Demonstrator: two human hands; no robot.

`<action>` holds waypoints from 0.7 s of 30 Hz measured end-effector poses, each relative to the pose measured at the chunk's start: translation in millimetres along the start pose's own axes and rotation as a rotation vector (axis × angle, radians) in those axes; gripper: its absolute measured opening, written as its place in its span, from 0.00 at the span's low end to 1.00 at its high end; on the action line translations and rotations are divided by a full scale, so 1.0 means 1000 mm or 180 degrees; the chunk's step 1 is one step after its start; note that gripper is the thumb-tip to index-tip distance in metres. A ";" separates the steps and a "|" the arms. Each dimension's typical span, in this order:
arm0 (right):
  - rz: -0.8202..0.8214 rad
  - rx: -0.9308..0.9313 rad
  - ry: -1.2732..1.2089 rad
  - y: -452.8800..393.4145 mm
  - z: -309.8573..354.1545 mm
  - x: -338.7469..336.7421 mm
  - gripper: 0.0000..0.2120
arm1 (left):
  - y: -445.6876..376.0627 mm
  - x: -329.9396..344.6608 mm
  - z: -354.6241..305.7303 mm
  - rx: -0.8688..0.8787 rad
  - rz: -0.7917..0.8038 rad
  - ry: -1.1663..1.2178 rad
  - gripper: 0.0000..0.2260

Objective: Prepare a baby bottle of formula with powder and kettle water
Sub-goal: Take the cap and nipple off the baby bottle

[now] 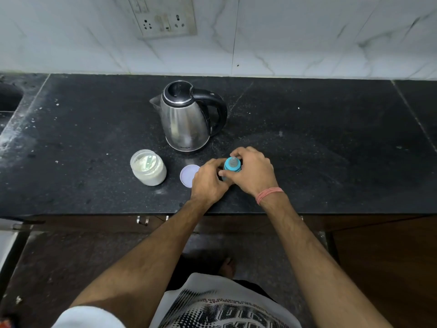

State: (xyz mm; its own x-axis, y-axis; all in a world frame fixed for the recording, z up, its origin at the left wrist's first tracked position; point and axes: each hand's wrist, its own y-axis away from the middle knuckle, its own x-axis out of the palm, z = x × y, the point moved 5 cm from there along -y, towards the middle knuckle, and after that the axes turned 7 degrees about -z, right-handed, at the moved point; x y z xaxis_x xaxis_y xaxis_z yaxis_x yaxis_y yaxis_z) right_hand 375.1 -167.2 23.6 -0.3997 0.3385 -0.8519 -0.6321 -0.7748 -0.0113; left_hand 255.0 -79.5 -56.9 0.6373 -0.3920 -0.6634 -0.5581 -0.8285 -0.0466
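Open powder jar w/ scoop sits left, its lid beside. Your left hand curls round the bottle; right hand grips its blue teat collar, upright on counter, kettle behind.

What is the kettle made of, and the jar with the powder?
The kettle looks like polished steel, since its body mirrors light; its lid and handle look like black plastic. The powder jar seems clear plastic, perhaps glass: the white powder shows through.
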 end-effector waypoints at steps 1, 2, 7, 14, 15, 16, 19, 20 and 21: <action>-0.0015 -0.0001 0.0047 0.000 0.001 0.000 0.27 | 0.000 0.000 0.001 -0.0009 0.0002 0.0012 0.19; -0.0046 -0.0009 0.0110 0.001 0.002 0.000 0.26 | 0.000 0.000 0.001 -0.0014 0.0005 0.0035 0.20; -0.0103 -0.0029 0.0411 0.000 0.005 0.002 0.29 | 0.000 0.003 0.003 -0.0027 -0.0001 0.0091 0.21; -0.0094 -0.0185 0.0426 -0.002 0.006 0.007 0.25 | 0.000 0.005 0.002 -0.0051 -0.0039 0.0067 0.18; -0.0089 -0.0209 0.0433 -0.002 0.006 0.007 0.24 | 0.001 0.006 0.001 -0.0058 -0.0049 0.0058 0.18; -0.0082 -0.0232 0.0442 -0.002 0.006 0.007 0.24 | 0.001 0.006 0.001 -0.0063 -0.0061 0.0050 0.18; -0.0073 -0.0291 0.0473 -0.001 0.007 0.007 0.23 | 0.002 0.006 0.001 -0.0048 -0.0058 0.0038 0.18; -0.0071 -0.0311 0.0481 -0.001 0.007 0.007 0.23 | 0.002 0.006 0.000 -0.0036 -0.0045 0.0031 0.18; -0.0063 -0.0332 0.0487 -0.001 0.008 0.007 0.23 | 0.001 0.006 0.000 -0.0028 -0.0036 0.0030 0.18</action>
State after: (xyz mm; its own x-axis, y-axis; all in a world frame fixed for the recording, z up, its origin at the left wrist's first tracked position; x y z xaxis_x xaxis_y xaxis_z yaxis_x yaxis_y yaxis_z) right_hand 367.9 -159.7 21.3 -0.2772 0.2752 -0.9206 -0.5634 -0.8226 -0.0762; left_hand 258.0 -82.8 -60.8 0.6486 -0.3864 -0.6557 -0.5462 -0.8363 -0.0474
